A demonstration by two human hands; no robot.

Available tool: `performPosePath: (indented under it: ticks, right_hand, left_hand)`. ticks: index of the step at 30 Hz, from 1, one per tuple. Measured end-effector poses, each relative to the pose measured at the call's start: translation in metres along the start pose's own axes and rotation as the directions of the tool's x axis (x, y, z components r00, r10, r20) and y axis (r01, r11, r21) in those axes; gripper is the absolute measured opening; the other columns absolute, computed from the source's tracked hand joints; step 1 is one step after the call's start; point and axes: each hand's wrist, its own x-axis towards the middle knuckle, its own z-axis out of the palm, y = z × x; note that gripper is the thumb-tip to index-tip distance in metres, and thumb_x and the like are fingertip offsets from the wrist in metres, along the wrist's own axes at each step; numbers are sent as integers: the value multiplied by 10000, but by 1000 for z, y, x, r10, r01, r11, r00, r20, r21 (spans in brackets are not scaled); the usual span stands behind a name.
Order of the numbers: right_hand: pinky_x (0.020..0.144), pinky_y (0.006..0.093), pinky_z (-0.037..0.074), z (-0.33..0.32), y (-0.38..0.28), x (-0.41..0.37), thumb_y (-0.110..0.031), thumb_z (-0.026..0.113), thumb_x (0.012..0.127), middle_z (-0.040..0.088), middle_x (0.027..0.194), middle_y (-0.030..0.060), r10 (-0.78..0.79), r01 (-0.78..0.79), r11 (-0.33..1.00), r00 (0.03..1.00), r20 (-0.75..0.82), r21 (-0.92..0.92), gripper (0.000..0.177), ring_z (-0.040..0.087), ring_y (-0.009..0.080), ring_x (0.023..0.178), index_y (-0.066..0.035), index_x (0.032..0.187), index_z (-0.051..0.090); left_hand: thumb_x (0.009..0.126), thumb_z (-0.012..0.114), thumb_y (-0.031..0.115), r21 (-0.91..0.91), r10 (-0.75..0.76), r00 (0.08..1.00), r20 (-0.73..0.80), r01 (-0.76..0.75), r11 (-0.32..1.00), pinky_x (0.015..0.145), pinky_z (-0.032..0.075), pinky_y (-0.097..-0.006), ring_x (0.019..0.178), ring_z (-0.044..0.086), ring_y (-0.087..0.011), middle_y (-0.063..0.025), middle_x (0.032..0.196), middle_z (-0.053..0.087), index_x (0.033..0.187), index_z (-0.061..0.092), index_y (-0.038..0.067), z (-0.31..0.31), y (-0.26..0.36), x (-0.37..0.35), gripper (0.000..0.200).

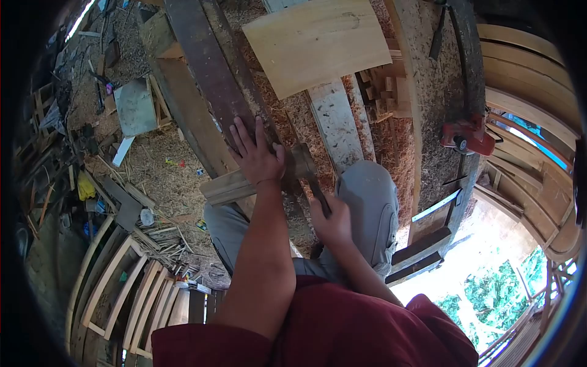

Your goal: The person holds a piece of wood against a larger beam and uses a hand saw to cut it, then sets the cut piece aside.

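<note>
My left hand point(260, 160) lies flat with fingers apart, its fingertips on a long reddish-brown plank point(205, 55). Beneath that wrist a pale wooden block point(227, 187) sticks out to the left, lying crosswise. My right hand point(333, 223) is wrapped round the dark handle of a wooden mallet point(300, 161), whose blocky head sits just right of my left hand. Both knees are bent on either side of this spot.
A thin plywood sheet point(318, 43) lies ahead over a whitish board point(336, 119). To the right, a red power tool point(468, 137) rests on a bench strewn with shavings. Wooden frames point(116, 287) stand at lower left. Sawdust and offcuts cover the floor.
</note>
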Motion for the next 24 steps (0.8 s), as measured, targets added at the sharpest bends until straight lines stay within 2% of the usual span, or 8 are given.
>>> performPosePath:
  ticks: [3, 6, 9, 12, 15, 19, 22, 24]
  right_hand:
    - [558, 392, 435, 2, -6, -2, -193, 697, 1000, 531, 603, 121, 60, -61, 997, 998, 12, 37, 303, 555, 164, 556, 25, 799, 633]
    - [570, 349, 362, -38, -22, -34, -187, 677, 1037, 468, 631, -5, 228, -238, 966, 968, 106, 95, 325, 451, 61, 636, 19, 798, 599]
    - [567, 347, 361, -26, -5, -15, -189, 674, 1038, 470, 633, -9, 158, -160, 987, 984, 84, 10, 320, 447, 62, 632, 17, 802, 605]
    - [555, 403, 419, 1, 0, 15, -214, 699, 1001, 531, 598, 93, 124, -126, 988, 992, 25, 95, 318, 533, 147, 554, 17, 791, 637]
    - [557, 401, 420, -24, -6, -33, -220, 699, 1003, 530, 600, 93, 188, -186, 982, 978, 91, -26, 328, 524, 141, 562, 21, 792, 631]
    - [563, 353, 382, -24, -12, -30, -185, 659, 1022, 498, 624, 13, 154, -161, 984, 984, 87, 80, 302, 479, 77, 622, 7, 794, 611]
    - [564, 357, 383, 3, -7, 9, -173, 647, 1018, 502, 627, 16, 117, -121, 982, 992, 35, 146, 307, 481, 79, 622, 5, 771, 605]
    - [559, 356, 372, -10, -13, -11, -174, 645, 1021, 493, 628, 16, 124, -129, 987, 991, 58, 96, 318, 471, 79, 620, 6, 763, 596]
  left_hand:
    - [845, 678, 360, 1, 2, 1000, -9, -2, 1000, 1302, 220, -719, 1712, 168, -375, -158, 1851, 182, 1649, 495, 291, 0, 0, 0, 827]
    - [839, 678, 357, -11, -6, 1000, 3, 6, 1000, 1301, 225, -718, 1710, 174, -376, -158, 1851, 184, 1642, 504, 290, -2, 1, 1, 824]
    - [835, 679, 357, 0, -6, 1000, -5, 6, 1000, 1299, 235, -717, 1708, 180, -378, -155, 1851, 186, 1642, 505, 289, -1, 1, 1, 829]
    - [835, 678, 357, -4, -10, 1000, -4, 10, 1000, 1294, 245, -717, 1707, 182, -379, -153, 1851, 186, 1646, 500, 294, -4, 3, 1, 833]
    - [839, 676, 360, 5, -9, 1000, -13, 9, 1000, 1291, 251, -718, 1707, 181, -383, -153, 1851, 186, 1653, 493, 300, -1, 1, 1, 837]
    - [839, 677, 365, 6, -16, 1000, 2, 16, 1000, 1290, 253, -717, 1708, 172, -388, -150, 1853, 180, 1657, 491, 306, -2, 2, 2, 840]
    - [840, 676, 368, -2, -20, 1000, 8, 20, 1000, 1291, 249, -719, 1710, 164, -387, -149, 1855, 175, 1656, 491, 306, -2, 2, 0, 839]
    - [839, 674, 370, 6, -9, 1000, -2, 9, 1000, 1289, 246, -723, 1712, 160, -383, -147, 1856, 173, 1655, 492, 305, -2, 1, 0, 838]
